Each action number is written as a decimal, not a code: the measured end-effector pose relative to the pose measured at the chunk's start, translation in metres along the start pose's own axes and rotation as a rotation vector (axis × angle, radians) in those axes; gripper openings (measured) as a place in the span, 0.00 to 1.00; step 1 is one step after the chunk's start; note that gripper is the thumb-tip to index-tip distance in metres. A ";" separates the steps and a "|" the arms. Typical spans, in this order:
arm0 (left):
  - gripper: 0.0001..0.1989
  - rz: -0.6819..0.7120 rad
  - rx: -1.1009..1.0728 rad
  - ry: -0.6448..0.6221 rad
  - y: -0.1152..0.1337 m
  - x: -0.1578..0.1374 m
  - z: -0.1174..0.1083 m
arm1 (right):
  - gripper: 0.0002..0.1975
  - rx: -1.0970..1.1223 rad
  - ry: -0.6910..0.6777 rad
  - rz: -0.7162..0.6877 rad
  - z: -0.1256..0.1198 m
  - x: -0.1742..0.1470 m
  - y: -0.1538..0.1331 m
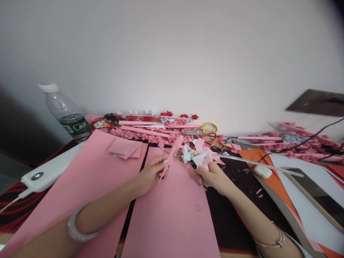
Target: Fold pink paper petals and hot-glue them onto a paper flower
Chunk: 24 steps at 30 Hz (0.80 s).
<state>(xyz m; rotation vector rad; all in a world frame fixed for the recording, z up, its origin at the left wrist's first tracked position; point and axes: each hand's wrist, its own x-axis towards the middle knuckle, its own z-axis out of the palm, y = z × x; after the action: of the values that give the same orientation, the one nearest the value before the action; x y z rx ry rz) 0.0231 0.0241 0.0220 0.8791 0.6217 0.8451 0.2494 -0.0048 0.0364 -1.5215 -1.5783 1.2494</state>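
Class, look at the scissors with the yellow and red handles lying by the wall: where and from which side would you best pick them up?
Probably by the looped handles of the yellow-and-red-handled metal scissors, coming from the right. The loops lie at the right end and look uncovered, while the blades point left into the pile of pink paper strips.
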 end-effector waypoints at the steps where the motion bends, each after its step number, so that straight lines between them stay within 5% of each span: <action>1: 0.11 -0.002 0.001 0.002 0.000 0.000 0.000 | 0.18 -0.003 0.006 -0.004 0.000 0.000 0.000; 24: 0.10 0.004 -0.019 0.002 -0.002 0.003 -0.002 | 0.17 -0.019 0.014 0.025 0.000 0.002 0.004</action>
<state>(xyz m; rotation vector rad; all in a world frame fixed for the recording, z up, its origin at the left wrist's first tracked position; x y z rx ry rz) 0.0243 0.0263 0.0187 0.8632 0.6126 0.8542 0.2504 -0.0035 0.0324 -1.5629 -1.5708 1.2378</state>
